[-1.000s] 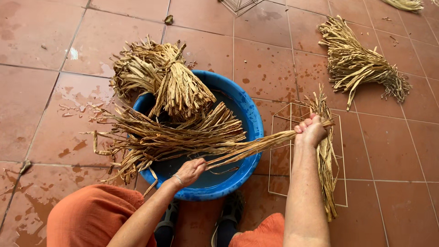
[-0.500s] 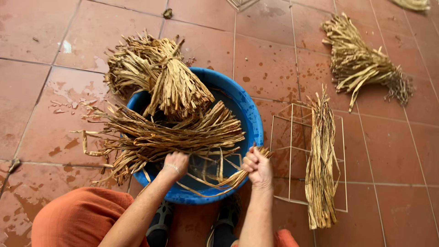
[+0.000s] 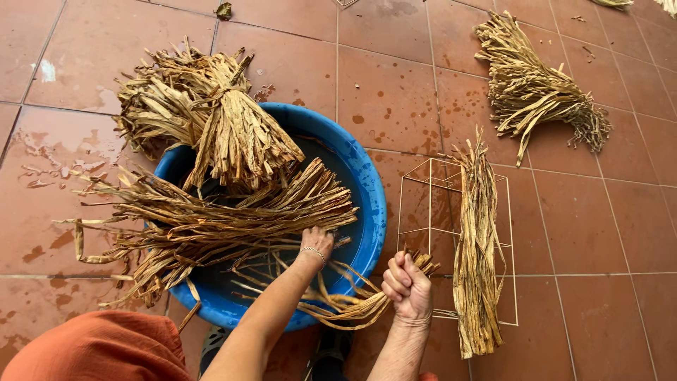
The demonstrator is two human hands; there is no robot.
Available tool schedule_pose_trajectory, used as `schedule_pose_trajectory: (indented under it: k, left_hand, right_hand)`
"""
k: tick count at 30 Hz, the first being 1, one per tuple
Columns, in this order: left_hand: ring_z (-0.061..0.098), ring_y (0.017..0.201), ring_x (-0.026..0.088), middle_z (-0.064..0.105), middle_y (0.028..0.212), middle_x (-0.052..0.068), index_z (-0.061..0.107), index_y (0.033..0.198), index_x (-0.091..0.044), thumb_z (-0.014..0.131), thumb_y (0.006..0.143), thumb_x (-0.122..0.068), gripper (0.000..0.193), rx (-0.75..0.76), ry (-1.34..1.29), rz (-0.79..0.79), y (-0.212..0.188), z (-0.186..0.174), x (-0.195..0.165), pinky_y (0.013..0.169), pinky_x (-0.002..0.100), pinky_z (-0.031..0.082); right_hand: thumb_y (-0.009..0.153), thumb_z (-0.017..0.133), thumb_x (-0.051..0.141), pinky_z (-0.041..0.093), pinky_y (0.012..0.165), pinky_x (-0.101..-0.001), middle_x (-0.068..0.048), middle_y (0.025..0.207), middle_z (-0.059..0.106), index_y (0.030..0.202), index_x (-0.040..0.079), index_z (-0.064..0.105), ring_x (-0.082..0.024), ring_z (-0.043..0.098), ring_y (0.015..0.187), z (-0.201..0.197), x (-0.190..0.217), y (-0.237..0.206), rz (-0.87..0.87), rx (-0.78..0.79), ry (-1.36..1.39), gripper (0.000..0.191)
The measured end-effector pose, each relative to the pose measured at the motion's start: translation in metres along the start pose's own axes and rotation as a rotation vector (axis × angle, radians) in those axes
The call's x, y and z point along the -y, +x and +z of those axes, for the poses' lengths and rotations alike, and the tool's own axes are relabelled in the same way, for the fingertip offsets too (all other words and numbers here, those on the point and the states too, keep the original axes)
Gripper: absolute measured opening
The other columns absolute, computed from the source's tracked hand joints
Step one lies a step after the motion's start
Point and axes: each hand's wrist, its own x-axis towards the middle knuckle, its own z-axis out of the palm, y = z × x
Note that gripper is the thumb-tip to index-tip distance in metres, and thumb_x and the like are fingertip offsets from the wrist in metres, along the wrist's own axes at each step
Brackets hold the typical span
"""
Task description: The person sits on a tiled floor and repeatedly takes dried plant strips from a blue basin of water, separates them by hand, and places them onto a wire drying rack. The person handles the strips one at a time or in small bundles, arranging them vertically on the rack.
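Strands (image 3: 352,307) over basin rim (image 3: 370,212), right hand (image 3: 407,286) fisted.

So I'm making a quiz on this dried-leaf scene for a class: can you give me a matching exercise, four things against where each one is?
Things:
1. tied bundle of dried strips
2. long strand bundle
3. right hand
4. loose heap of strips

Places:
A. on the tiles at the far right, away from the blue basin
B. propped on the basin's far rim
C. lying across the wire frame
D. beside the basin's near right rim, fisted on a few strips

Pairs: 1-B, 2-C, 3-D, 4-A
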Motion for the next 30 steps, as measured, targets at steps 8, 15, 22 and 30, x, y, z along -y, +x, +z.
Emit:
schedule_pose_trajectory:
  k: [8, 15, 22, 30]
  left_hand:
    - [0.065, 0.097, 0.033, 0.076, 0.098, 0.01, 0.077, 0.099, -0.014, 0.064, 0.092, -0.027, 0.02, -0.387, -0.554, 0.051, -0.02, -0.043, 0.003, 0.086, 0.051, 0.047]
    - [0.071, 0.072, 0.036, 0.073, 0.082, 0.019, 0.074, 0.107, -0.011, 0.061, 0.094, -0.03, 0.026, -0.355, -0.898, 0.16, -0.074, -0.107, 0.006, 0.066, 0.044, 0.055]
    - [0.073, 0.076, 0.031, 0.076, 0.091, 0.016, 0.075, 0.115, -0.011, 0.058, 0.097, -0.032, 0.032, -0.425, -0.983, 0.147, -0.094, -0.104, 0.005, 0.071, 0.039, 0.058]
    - [0.074, 0.078, 0.025, 0.076, 0.088, 0.013, 0.069, 0.103, -0.007, 0.054, 0.097, -0.025, 0.025, -0.422, -1.197, 0.16, -0.086, -0.064, 0.002, 0.074, 0.038, 0.058]
  right_hand:
    - [0.096, 0.074, 0.019, 0.03, 0.043, -0.0225, 0.006, 0.063, 0.043, 0.103, 0.005, 0.07, -0.005, 0.034, 0.047, 0.004, -0.036, 0.032, -0.132, -0.503, -0.37, 0.016]
    - [0.093, 0.069, 0.022, 0.043, 0.049, -0.024, 0.005, 0.089, 0.073, 0.111, 0.005, 0.073, -0.005, 0.058, 0.069, 0.072, -0.064, 0.056, -0.298, -0.628, -0.47, 0.025]
    - [0.091, 0.077, 0.014, 0.038, 0.044, -0.0239, 0.001, 0.073, 0.063, 0.097, 0.003, 0.076, -0.008, 0.053, 0.058, 0.085, -0.083, 0.059, -0.387, -0.574, -0.634, 0.012]
    - [0.091, 0.073, 0.01, 0.036, 0.042, -0.0211, -0.004, 0.076, 0.072, 0.088, 0.004, 0.074, -0.006, 0.051, 0.05, 0.05, -0.101, 0.096, -0.501, -0.661, -0.524, 0.006]
